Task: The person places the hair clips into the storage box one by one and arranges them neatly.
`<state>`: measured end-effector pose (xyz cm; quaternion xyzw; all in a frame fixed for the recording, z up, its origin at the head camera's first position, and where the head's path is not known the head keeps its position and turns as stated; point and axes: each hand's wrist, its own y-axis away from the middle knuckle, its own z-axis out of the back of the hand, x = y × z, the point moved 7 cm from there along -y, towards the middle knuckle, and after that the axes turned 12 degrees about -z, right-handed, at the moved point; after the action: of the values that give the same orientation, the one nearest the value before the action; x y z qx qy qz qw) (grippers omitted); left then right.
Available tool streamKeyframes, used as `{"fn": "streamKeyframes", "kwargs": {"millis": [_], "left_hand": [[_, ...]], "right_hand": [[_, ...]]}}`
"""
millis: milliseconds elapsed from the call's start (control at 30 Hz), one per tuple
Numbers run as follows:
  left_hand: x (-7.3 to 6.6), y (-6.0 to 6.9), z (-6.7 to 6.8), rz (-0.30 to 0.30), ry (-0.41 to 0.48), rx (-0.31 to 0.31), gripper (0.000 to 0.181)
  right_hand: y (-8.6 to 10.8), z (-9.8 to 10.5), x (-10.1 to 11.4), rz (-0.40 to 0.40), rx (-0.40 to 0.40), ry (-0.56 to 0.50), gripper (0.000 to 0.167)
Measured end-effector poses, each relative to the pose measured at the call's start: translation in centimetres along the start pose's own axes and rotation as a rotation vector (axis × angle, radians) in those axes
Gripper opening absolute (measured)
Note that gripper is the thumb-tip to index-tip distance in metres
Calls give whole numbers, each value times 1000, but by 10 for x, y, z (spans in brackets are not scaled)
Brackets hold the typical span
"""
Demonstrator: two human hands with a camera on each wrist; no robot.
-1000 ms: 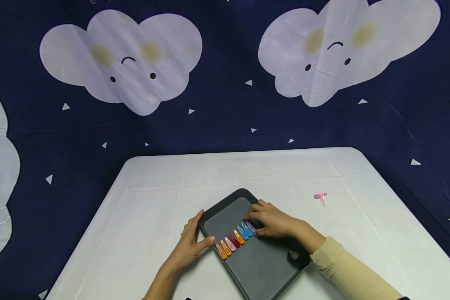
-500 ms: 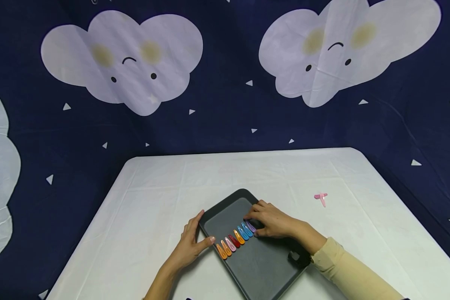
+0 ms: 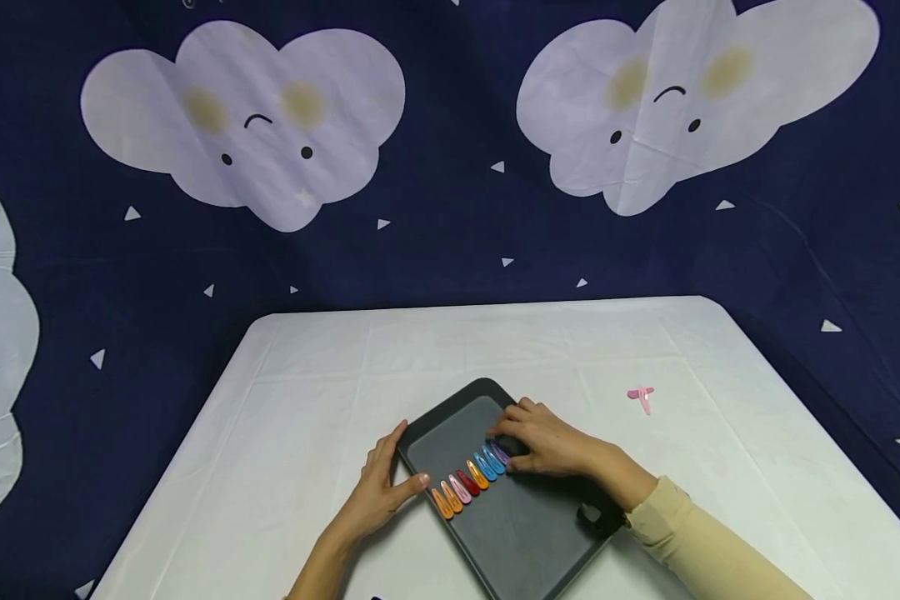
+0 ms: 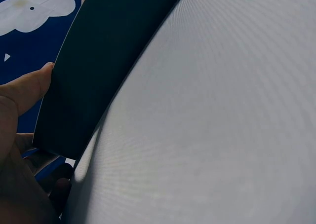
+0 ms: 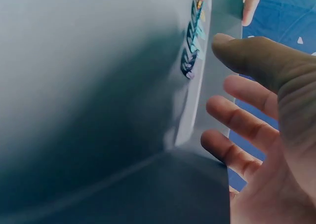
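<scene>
A dark grey rectangular tray (image 3: 525, 525) lies slanted on the white table. Several snap hair clips, orange, pink, red, blue and purple, form a row across it. At the tray's left corner, my left hand (image 3: 378, 487) rests with its thumb on the rim and its fingers along the outside. My right hand (image 3: 543, 440) reaches over the far right rim, thumb and fingertips around the purple hair clip (image 3: 500, 452) at the row's end. In the right wrist view its fingers (image 5: 242, 118) are spread apart and nothing shows between them.
Pink hair clips (image 3: 641, 397) lie crossed on the white table (image 3: 330, 367), right of the tray. A dark blue cloth (image 3: 450, 242) with clouds hangs behind the table. A black strap piece (image 3: 592, 517) sits by the right wrist.
</scene>
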<state>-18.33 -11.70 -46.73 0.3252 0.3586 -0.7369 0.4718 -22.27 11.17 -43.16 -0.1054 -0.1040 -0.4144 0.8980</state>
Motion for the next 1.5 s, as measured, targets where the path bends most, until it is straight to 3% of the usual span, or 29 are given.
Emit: {"fn": "streamKeyframes", "kwargs": {"millis": [267,500,1500], "left_hand": [[1,1,0,4,1,-2,86],[2,0,0,5,-2,4,87],[3,1,0,-4,-13,-3,87]], "right_hand": [[2,9,1,15,-43,-23,46],[5,18,1,-20,-44,-53,44],[25,48,-15,-73,-204,-76,41]]}}
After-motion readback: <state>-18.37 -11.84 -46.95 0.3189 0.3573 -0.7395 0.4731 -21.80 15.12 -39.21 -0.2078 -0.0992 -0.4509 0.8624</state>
